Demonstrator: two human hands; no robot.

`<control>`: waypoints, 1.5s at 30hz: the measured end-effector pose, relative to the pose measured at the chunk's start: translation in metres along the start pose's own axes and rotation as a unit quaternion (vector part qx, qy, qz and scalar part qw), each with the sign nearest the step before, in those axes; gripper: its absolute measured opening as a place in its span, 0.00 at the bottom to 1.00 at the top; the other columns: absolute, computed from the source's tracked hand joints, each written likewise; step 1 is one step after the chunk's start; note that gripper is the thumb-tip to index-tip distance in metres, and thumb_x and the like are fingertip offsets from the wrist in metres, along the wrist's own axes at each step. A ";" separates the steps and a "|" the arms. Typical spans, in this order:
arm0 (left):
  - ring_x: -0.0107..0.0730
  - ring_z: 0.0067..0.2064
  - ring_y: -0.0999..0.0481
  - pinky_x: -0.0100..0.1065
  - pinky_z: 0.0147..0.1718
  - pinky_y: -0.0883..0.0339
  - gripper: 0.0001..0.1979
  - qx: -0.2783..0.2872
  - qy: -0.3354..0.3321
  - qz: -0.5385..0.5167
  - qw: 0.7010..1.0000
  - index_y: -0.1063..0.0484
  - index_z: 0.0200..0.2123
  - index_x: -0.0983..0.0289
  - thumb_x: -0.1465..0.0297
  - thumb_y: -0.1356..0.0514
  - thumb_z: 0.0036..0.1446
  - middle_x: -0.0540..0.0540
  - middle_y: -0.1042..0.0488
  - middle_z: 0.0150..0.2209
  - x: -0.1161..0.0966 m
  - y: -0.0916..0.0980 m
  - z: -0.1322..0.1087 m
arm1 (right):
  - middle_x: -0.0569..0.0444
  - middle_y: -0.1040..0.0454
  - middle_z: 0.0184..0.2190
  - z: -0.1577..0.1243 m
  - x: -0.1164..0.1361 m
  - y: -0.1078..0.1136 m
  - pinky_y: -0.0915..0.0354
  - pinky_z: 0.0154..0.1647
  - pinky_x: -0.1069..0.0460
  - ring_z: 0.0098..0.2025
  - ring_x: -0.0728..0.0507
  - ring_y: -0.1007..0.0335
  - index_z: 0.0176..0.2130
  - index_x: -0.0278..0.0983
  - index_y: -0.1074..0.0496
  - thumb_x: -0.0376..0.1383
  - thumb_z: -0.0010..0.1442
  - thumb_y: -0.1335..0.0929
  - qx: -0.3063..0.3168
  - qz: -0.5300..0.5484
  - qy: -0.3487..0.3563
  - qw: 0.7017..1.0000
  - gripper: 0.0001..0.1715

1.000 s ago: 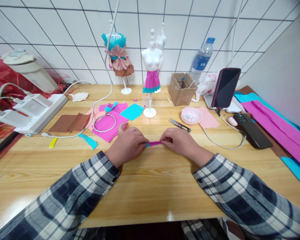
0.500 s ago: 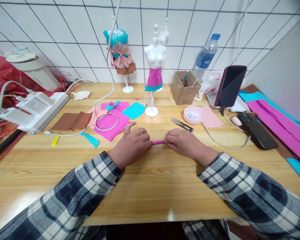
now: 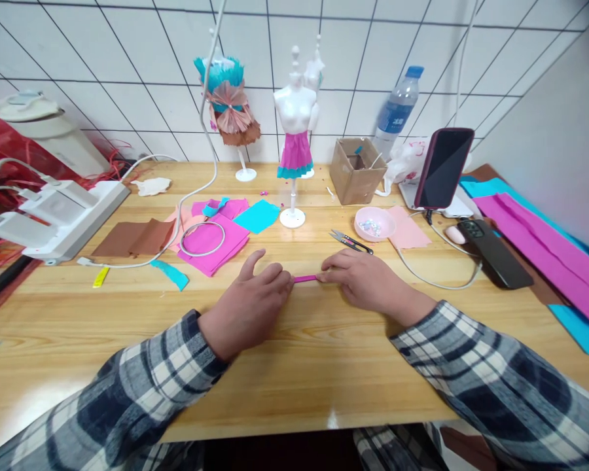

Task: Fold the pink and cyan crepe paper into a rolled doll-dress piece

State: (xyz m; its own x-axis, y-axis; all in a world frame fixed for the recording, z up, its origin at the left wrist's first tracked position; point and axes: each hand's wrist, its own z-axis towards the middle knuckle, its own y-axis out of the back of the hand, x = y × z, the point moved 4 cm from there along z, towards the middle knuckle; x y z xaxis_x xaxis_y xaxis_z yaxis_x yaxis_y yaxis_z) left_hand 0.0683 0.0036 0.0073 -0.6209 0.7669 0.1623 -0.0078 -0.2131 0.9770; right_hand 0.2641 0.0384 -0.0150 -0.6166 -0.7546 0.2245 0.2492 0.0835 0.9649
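Note:
A narrow folded magenta strip (image 3: 305, 279) lies across the middle of the table between my two hands. My left hand (image 3: 250, 304) has its fingertips pressed on the strip's left end, with the thumb raised. At the right end, the fingers of my right hand (image 3: 366, 281) pinch the strip. Black thread snips (image 3: 352, 243) lie just behind my right hand. Beyond the strip stands a white mannequin (image 3: 295, 108) in a magenta skirt with a turquoise hem.
Magenta sheets (image 3: 216, 252) with a metal ring (image 3: 202, 254) lie left. A pink bowl (image 3: 374, 224) of small beads, a cardboard box (image 3: 357, 171) and a black phone (image 3: 495, 254) are right. A power strip (image 3: 78, 219) sits far left.
The view has shifted slightly, so the background things appear further left. My hands are still at the strip's ends, and a little more of it shows between them.

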 end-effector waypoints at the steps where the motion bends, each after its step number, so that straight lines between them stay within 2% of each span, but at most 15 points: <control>1: 0.46 0.46 0.30 0.59 0.61 0.54 0.17 0.004 0.002 -0.004 1.000 0.25 0.45 0.63 0.78 0.46 0.54 0.58 0.24 0.39 -0.001 0.000 0.001 | 0.51 0.24 0.46 -0.001 0.000 0.000 0.36 0.48 0.46 0.49 0.40 0.32 0.47 0.42 0.23 0.21 0.53 0.37 -0.001 -0.005 -0.002 1.000 0.28; 4: 0.47 0.47 0.30 0.61 0.60 0.52 0.14 0.010 0.015 -0.015 1.000 0.24 0.42 0.63 0.77 0.45 0.53 0.59 0.25 0.37 0.000 0.000 0.006 | 0.51 0.24 0.46 0.000 -0.001 -0.004 0.36 0.48 0.45 0.48 0.40 0.31 0.45 0.42 0.21 0.22 0.52 0.37 -0.019 0.009 -0.011 1.000 0.27; 7: 0.46 0.45 0.29 0.57 0.55 0.46 0.10 0.008 0.052 -0.051 0.997 0.23 0.39 0.62 0.72 0.44 0.58 0.58 0.24 0.36 0.008 -0.003 0.008 | 0.53 0.23 0.44 0.003 -0.005 -0.008 0.36 0.50 0.46 0.46 0.42 0.30 0.42 0.40 0.22 0.21 0.49 0.37 -0.073 0.085 -0.038 0.993 0.25; 10: 0.41 0.44 0.27 0.49 0.49 0.40 0.10 0.008 0.089 -0.131 0.987 0.23 0.42 0.58 0.65 0.43 0.62 0.55 0.23 0.38 0.021 -0.012 0.006 | 0.53 0.22 0.43 0.004 -0.012 -0.011 0.33 0.45 0.49 0.40 0.46 0.29 0.47 0.38 0.28 0.21 0.49 0.37 -0.123 0.178 -0.104 0.971 0.28; 13: 0.38 0.44 0.25 0.43 0.47 0.40 0.11 0.008 0.121 -0.202 0.972 0.22 0.42 0.58 0.67 0.45 0.64 0.55 0.21 0.39 0.031 -0.022 0.004 | 0.52 0.23 0.44 0.003 -0.015 -0.010 0.33 0.39 0.52 0.36 0.48 0.30 0.55 0.37 0.36 0.23 0.51 0.37 -0.145 0.230 -0.141 0.952 0.32; 19: 0.38 0.45 0.23 0.50 0.54 0.47 0.12 -0.004 0.159 -0.223 0.962 0.21 0.41 0.56 0.69 0.45 0.63 0.53 0.19 0.39 0.038 -0.025 0.003 | 0.51 0.22 0.42 0.007 -0.009 -0.007 0.35 0.47 0.47 0.43 0.43 0.28 0.48 0.38 0.27 0.32 0.58 0.33 -0.111 0.178 -0.103 0.972 0.17; 25: 0.38 0.43 0.23 0.42 0.46 0.37 0.15 -0.020 0.160 -0.230 0.960 0.22 0.45 0.60 0.64 0.46 0.65 0.56 0.19 0.40 0.043 -0.023 0.004 | 0.51 0.22 0.40 0.010 -0.011 -0.011 0.35 0.44 0.49 0.42 0.44 0.28 0.49 0.39 0.26 0.30 0.57 0.32 -0.107 0.159 -0.096 0.977 0.18; 29: 0.39 0.41 0.23 0.40 0.42 0.36 0.16 -0.027 0.174 -0.228 0.958 0.22 0.44 0.61 0.58 0.41 0.60 0.56 0.19 0.38 0.039 -0.021 0.006 | 0.51 0.22 0.42 0.013 -0.012 -0.013 0.35 0.46 0.48 0.42 0.43 0.28 0.48 0.38 0.26 0.29 0.59 0.34 -0.118 0.129 -0.108 0.979 0.18; 33: 0.38 0.41 0.23 0.42 0.45 0.38 0.10 -0.011 0.163 -0.211 0.964 0.21 0.40 0.58 0.65 0.42 0.60 0.54 0.19 0.37 0.036 -0.023 0.007 | 0.51 0.22 0.39 0.019 -0.012 -0.014 0.35 0.45 0.48 0.41 0.43 0.28 0.48 0.37 0.25 0.33 0.62 0.34 -0.127 0.100 -0.125 0.979 0.15; 37: 0.38 0.41 0.23 0.46 0.50 0.41 0.11 -0.024 0.169 -0.207 0.963 0.21 0.38 0.58 0.71 0.44 0.59 0.53 0.19 0.37 0.037 -0.024 0.007 | 0.51 0.22 0.37 0.021 -0.009 -0.012 0.36 0.43 0.48 0.40 0.43 0.29 0.46 0.38 0.24 0.37 0.63 0.33 -0.124 0.077 -0.126 0.981 0.13; 45: 0.39 0.45 0.24 0.53 0.55 0.49 0.11 -0.038 0.165 -0.197 0.966 0.21 0.39 0.56 0.67 0.44 0.62 0.54 0.19 0.39 0.040 -0.026 0.006 | 0.52 0.22 0.34 0.022 -0.006 -0.012 0.39 0.41 0.49 0.38 0.44 0.29 0.37 0.39 0.21 0.36 0.61 0.32 -0.091 0.059 -0.107 0.988 0.08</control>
State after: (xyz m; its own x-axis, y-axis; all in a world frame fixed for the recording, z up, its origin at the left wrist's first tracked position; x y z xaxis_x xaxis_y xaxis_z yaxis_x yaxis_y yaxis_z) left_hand 0.0486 0.0436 -0.0112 -0.7737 0.5655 -0.2855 -0.3438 0.0037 0.9390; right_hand 0.2481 0.0566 -0.0250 -0.7146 -0.5898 0.3761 0.4471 0.0284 0.8940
